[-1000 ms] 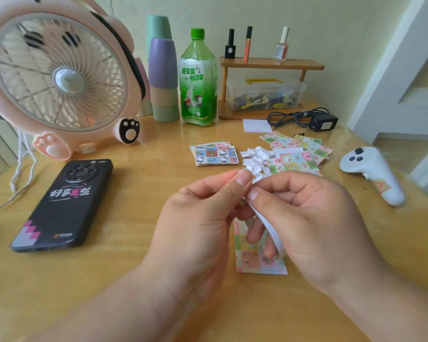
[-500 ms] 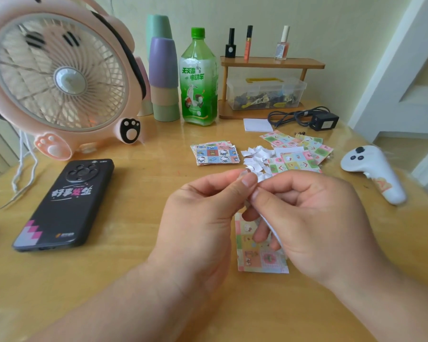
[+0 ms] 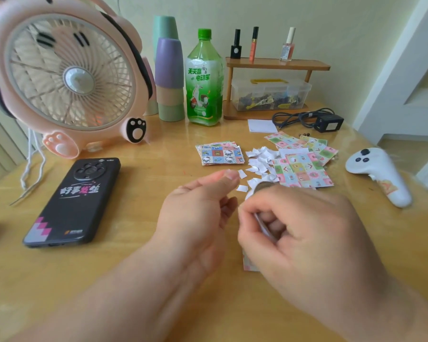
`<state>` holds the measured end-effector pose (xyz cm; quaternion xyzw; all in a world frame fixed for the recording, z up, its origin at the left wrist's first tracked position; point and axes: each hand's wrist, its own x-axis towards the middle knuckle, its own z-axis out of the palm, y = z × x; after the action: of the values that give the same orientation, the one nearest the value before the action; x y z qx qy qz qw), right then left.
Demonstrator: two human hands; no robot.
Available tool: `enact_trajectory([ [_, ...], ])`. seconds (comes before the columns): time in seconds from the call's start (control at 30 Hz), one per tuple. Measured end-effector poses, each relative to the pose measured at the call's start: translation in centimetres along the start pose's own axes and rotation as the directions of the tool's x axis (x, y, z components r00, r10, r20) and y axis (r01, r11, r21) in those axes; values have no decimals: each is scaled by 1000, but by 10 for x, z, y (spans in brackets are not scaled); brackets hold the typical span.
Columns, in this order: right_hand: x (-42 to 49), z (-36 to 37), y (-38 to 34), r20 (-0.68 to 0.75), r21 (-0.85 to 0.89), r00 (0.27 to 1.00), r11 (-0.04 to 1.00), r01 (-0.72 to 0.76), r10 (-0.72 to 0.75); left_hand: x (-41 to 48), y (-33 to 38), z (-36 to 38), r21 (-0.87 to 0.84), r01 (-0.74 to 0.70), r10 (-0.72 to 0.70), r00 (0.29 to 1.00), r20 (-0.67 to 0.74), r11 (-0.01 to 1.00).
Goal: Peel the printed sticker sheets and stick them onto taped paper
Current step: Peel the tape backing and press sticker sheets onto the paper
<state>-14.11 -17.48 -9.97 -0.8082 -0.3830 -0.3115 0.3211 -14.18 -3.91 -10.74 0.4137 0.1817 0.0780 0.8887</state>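
My right hand [image 3: 297,233] is curled over the table's middle and pinches a white backing strip [image 3: 262,225] between thumb and fingers. It covers most of a pastel sticker sheet [image 3: 249,265], of which only the left edge shows. Just left of it, my left hand [image 3: 198,213] hovers with loosely curled fingers, thumb raised, holding nothing I can see. A stack of cartoon sticker sheets [image 3: 220,154] lies beyond the hands. More sheets [image 3: 304,167] are spread at the right. Torn white backing scraps [image 3: 258,159] are piled between them.
A black phone [image 3: 74,201] lies at the left, a pink fan [image 3: 67,75] behind it. Stacked cups [image 3: 169,77], a green bottle [image 3: 204,80] and a wooden shelf [image 3: 277,66] line the back. A white controller [image 3: 378,174] and a black adapter [image 3: 328,123] sit at the right.
The hands have come apart. My left hand let go of the strip and drew left. My right hand lowered over the sticker sheet with the strip in it.
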Motion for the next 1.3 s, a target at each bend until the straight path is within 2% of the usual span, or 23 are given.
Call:
enact_trajectory([
  [0.07,2,-7,-1,-7,-13,1000,1000,-3,3,5,3,-2,-9,-20,20,998,-58,1000],
  [0.1,5,-12,3,-17,-21,998,998,-64,64,6,5,-2,3,-26,27,998,-54,1000],
  [0.17,12,-23,18,11,-94,958,955,-283,285,3,5,-3,33,-16,17,1000,-18,999],
  [0.2,15,-28,28,71,-187,908,899,-395,413,2,5,-3,46,-6,6,1000,3,999],
  [0.27,16,-41,49,212,-389,764,770,-507,610,-3,5,-3,67,15,-18,999,44,998],
  [0.37,14,-49,68,311,-556,617,665,-499,723,-5,4,-5,72,6,-11,998,66,997],
  [0.47,18,-50,71,342,-625,556,625,-467,757,-6,2,-6,84,-14,7,996,92,996],
  [0.63,15,-53,65,322,-666,553,599,-444,768,-9,0,-5,150,-78,59,990,127,986],
  [0.77,14,-54,63,210,-613,664,626,-482,718,-11,2,-3,165,-116,96,987,127,979],
  [0.83,14,-52,59,178,-480,707,688,-545,684,-12,1,-3,167,-107,87,988,124,980],
  [0.9,12,-47,51,197,-273,736,758,-593,647,-13,-2,-5,190,-99,71,987,146,977],
  [1.0,6,-34,35,234,15,795,815,-579,560,-13,-6,-9,296,-118,56,976,210,948],
  [1.17,2,-25,23,252,284,826,777,-562,505,-9,-7,-13,342,-166,95,972,215,925],
  [1.3,3,-25,22,255,374,818,727,-576,516,-11,-10,-14,365,-189,86,956,281,911],
])
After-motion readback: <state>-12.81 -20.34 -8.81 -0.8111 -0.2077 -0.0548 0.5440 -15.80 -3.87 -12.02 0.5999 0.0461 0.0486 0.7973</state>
